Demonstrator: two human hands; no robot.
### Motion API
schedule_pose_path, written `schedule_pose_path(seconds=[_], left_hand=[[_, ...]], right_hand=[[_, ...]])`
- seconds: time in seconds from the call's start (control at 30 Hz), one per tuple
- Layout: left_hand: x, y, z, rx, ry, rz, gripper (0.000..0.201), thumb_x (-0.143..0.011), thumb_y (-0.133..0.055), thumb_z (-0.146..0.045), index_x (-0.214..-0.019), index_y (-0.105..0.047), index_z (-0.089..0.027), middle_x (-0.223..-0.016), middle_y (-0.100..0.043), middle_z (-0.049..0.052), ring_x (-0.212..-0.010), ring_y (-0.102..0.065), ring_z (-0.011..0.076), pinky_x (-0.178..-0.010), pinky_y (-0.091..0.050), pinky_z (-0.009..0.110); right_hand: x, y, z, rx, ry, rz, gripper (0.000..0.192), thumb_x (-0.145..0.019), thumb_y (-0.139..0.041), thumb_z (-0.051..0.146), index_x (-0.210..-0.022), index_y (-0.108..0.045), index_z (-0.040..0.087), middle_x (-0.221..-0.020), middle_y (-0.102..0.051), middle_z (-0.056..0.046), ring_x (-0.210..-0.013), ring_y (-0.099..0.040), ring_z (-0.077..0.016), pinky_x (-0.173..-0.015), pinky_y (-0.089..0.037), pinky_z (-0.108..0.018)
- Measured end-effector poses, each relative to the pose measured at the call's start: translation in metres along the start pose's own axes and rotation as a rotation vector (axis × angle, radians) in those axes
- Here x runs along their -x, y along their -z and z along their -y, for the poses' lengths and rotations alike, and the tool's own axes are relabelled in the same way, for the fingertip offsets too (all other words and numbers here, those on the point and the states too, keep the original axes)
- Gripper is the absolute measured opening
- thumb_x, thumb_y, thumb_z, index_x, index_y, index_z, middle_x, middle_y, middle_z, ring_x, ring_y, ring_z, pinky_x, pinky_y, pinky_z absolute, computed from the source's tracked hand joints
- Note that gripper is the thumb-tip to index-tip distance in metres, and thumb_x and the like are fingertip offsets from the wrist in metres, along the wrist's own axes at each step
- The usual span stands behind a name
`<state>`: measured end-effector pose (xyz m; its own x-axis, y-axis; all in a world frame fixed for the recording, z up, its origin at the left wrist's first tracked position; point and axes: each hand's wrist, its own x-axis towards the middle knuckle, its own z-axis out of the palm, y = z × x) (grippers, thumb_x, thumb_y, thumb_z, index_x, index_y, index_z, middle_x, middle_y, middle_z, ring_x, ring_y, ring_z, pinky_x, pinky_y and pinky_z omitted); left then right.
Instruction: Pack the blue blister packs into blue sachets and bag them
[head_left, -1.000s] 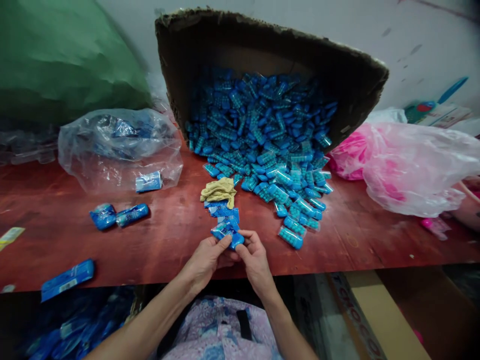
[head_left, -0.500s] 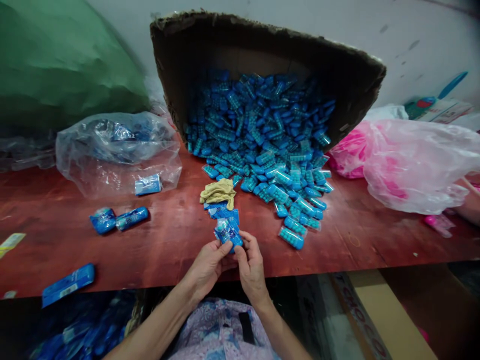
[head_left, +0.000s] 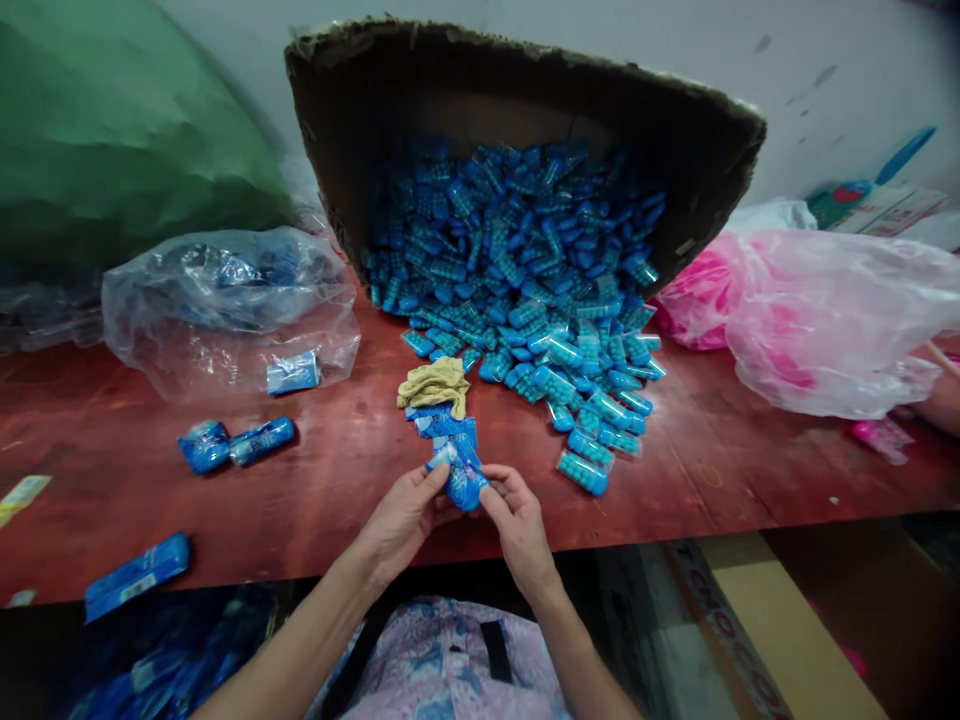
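A shiny blue printed packet (head_left: 465, 484) is held between my two hands near the front edge of the table. My left hand (head_left: 409, 515) pinches its left side, thumb on top. On its right side, my right hand (head_left: 516, 515) grips the edge between thumb and fingers. Just beyond lie several flat blue printed cards (head_left: 454, 430), partly covered by a crumpled yellowish cloth (head_left: 435, 384). To the right, clear packs with turquoise beads and blue ends (head_left: 585, 470) spill towards me. The packet's underside is hidden.
A big cardboard box (head_left: 525, 70) lies open at the back, heaped with the same packs. Left are a clear plastic bag (head_left: 172, 350) and loose blue packets (head_left: 262, 440); another packet (head_left: 139, 575) overhangs the table edge. Right is a pinkish plastic bag (head_left: 832, 320), beside a person's arm (head_left: 941, 400).
Both hands have shifted their grip on the blue packet. My left thumb has moved up towards its top, and the right hand has moved slightly right. The view has shifted a little.
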<state>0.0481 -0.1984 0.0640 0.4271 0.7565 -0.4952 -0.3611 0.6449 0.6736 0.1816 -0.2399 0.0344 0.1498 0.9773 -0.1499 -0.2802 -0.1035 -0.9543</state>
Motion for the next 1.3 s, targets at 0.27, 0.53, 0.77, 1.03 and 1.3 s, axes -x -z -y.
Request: schedule_pose_path(seconds=[0.27, 0.53, 0.77, 1.03, 1.3], left_hand=[[0.000, -0.006, 0.009, 0.050, -0.042, -0.094, 0.023, -0.066, -0.067, -0.032, -0.079, -0.062, -0.013, -0.068, -0.065, 0.003, -0.058, -0.057, 0.0117, -0.060, -0.047, 0.026], [0.005, -0.008, 0.016, 0.101, 0.006, -0.106, 0.023, -0.069, -0.064, -0.034, -0.074, -0.059, -0.012, -0.067, -0.066, 0.004, -0.059, -0.060, 0.0150, -0.061, -0.047, 0.029], [0.002, -0.003, 0.010, -0.046, -0.048, -0.111, 0.031, -0.069, -0.063, -0.037, -0.091, -0.054, -0.017, -0.071, -0.066, 0.003, -0.060, -0.062, 0.0169, -0.062, -0.050, 0.033], [-0.003, -0.001, 0.017, -0.044, -0.087, -0.129, 0.026, -0.072, -0.061, -0.033, -0.088, -0.051, -0.016, -0.070, -0.064, 0.001, -0.060, -0.060, 0.0130, -0.065, -0.050, 0.030], [-0.004, -0.002, 0.016, 0.054, -0.019, -0.041, 0.019, -0.077, -0.054, -0.034, -0.083, -0.052, -0.016, -0.067, -0.063, 0.002, -0.057, -0.059, 0.0140, -0.058, -0.049, 0.029]], right_hand=[[0.004, -0.003, -0.014, -0.157, -0.079, 0.072, 0.027, -0.078, -0.058, 0.036, -0.100, -0.053, 0.021, -0.080, -0.062, 0.000, -0.058, -0.054, -0.0095, -0.054, -0.046, -0.022], [0.005, 0.000, -0.008, -0.033, -0.054, 0.079, 0.025, -0.084, -0.050, 0.035, -0.103, -0.052, 0.020, -0.073, -0.060, 0.002, -0.053, -0.054, -0.0084, -0.054, -0.046, -0.022], [0.002, -0.005, -0.009, -0.323, -0.216, 0.042, 0.024, -0.080, -0.055, 0.038, -0.094, -0.051, 0.019, -0.053, -0.053, 0.006, -0.044, -0.052, -0.0083, -0.045, -0.047, -0.021], [0.003, -0.007, -0.005, -0.356, -0.268, 0.022, 0.031, -0.076, -0.058, 0.044, -0.093, -0.052, 0.019, -0.056, -0.055, 0.005, -0.043, -0.053, -0.0082, -0.038, -0.048, -0.020], [0.003, -0.004, -0.002, -0.402, -0.260, 0.139, 0.037, -0.076, -0.061, 0.038, -0.106, -0.049, 0.021, -0.065, -0.058, 0.003, -0.047, -0.054, -0.0082, -0.036, -0.049, -0.019]])
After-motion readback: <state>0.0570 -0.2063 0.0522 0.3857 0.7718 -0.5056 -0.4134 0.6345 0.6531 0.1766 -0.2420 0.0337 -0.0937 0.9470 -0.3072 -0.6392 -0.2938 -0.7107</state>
